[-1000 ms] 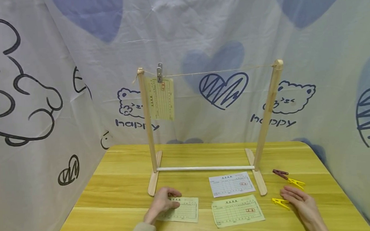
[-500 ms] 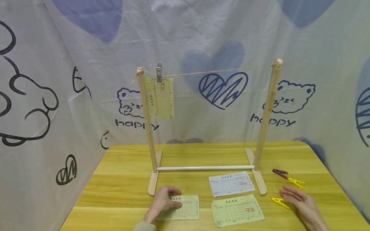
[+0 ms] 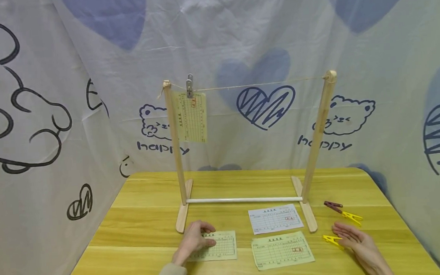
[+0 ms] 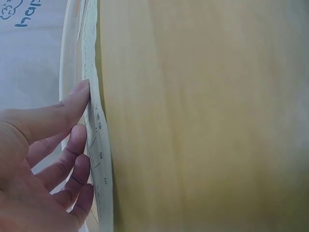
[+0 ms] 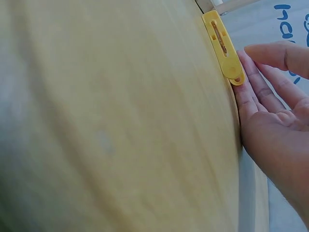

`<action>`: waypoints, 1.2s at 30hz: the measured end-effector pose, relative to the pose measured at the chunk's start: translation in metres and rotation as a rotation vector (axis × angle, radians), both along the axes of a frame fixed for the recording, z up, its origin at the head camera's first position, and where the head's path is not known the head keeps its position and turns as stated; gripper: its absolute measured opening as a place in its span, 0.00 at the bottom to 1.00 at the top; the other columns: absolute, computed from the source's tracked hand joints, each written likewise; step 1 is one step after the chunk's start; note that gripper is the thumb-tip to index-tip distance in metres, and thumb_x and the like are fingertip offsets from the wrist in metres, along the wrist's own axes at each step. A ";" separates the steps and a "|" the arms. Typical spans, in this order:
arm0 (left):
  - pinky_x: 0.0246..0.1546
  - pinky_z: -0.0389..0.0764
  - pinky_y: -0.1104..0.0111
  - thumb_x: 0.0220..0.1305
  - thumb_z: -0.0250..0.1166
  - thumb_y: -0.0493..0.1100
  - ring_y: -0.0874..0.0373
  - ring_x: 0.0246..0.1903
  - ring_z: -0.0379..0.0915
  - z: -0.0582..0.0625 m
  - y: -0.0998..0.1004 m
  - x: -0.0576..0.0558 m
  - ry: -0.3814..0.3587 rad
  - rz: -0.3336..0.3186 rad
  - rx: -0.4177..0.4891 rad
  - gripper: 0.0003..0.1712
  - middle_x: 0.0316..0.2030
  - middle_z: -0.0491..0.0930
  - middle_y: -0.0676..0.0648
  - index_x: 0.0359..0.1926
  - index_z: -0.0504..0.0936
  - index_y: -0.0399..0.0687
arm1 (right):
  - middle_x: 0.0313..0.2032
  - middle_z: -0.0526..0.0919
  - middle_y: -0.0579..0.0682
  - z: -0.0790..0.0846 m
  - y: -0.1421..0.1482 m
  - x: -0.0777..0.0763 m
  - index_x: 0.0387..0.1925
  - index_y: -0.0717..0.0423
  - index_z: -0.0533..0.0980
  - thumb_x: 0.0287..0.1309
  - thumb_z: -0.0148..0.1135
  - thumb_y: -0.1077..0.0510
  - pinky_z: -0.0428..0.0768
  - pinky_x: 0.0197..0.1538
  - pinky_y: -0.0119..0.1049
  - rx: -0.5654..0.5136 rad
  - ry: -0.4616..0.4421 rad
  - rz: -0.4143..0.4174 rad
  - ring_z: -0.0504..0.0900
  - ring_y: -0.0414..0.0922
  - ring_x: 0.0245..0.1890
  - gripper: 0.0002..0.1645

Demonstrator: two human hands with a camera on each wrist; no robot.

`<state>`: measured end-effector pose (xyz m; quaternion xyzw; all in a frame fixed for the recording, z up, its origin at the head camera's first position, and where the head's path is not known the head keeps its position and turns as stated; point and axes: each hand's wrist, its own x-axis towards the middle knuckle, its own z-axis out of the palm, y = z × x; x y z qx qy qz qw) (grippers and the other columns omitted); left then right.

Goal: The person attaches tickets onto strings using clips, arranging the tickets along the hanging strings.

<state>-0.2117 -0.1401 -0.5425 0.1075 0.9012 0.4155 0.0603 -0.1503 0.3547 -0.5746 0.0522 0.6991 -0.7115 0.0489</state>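
My left hand (image 3: 193,243) rests on a pale green printed slip (image 3: 226,246) at the table's front left. In the left wrist view its thumb touches the slip (image 4: 102,159) and the other fingers lie loosely bent over it. My right hand (image 3: 359,246) lies at the right beside a yellow clothespin (image 3: 332,241). The right wrist view has its fingers relaxed around the near end of that clothespin (image 5: 224,46), with the thumb apart from it. Between my hands lie another pale green slip (image 3: 281,253) and, behind it, a white slip (image 3: 268,223).
A wooden frame (image 3: 318,135) with a string (image 3: 247,86) stands behind the slips, a white bar (image 3: 242,200) joining its feet. A metal clip (image 3: 189,89) hangs a green slip (image 3: 194,122) at the string's left. A maroon clothespin (image 3: 334,206) and another yellow clothespin (image 3: 352,218) lie at right.
The slip under my left hand has turned slightly and shifted a little away from me. My right thumb has moved toward the yellow clothespin, and the right fingers have spread slightly.
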 end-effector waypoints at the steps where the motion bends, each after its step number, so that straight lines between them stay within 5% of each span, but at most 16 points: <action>1: 0.44 0.79 0.61 0.45 0.80 0.33 0.56 0.40 0.76 0.000 0.000 0.000 0.000 0.002 -0.002 0.17 0.37 0.84 0.46 0.39 0.87 0.40 | 0.44 0.85 0.27 0.000 0.000 0.000 0.63 0.54 0.72 0.67 0.57 0.69 0.83 0.49 0.23 -0.001 0.005 0.004 0.82 0.26 0.47 0.24; 9: 0.42 0.79 0.63 0.44 0.80 0.32 0.57 0.37 0.77 -0.001 0.000 0.000 0.043 -0.005 -0.008 0.17 0.34 0.85 0.47 0.37 0.86 0.40 | 0.47 0.84 0.26 -0.003 0.002 0.001 0.65 0.58 0.71 0.67 0.57 0.70 0.81 0.49 0.21 0.008 0.040 0.044 0.81 0.24 0.49 0.26; 21: 0.36 0.72 0.71 0.46 0.78 0.31 0.57 0.34 0.72 0.001 -0.002 0.001 -0.009 -0.018 0.060 0.20 0.34 0.82 0.45 0.41 0.82 0.36 | 0.57 0.79 0.26 -0.002 0.009 0.004 0.72 0.75 0.54 0.62 0.57 0.74 0.72 0.57 0.13 -0.032 0.124 0.272 0.76 0.21 0.57 0.40; 36: 0.36 0.78 0.65 0.62 0.71 0.39 0.57 0.35 0.76 0.001 -0.002 0.001 -0.002 -0.050 0.008 0.10 0.36 0.86 0.44 0.41 0.86 0.36 | 0.53 0.78 0.22 0.001 0.005 0.003 0.72 0.79 0.50 0.55 0.60 0.75 0.72 0.54 0.11 0.120 0.082 0.228 0.74 0.17 0.55 0.46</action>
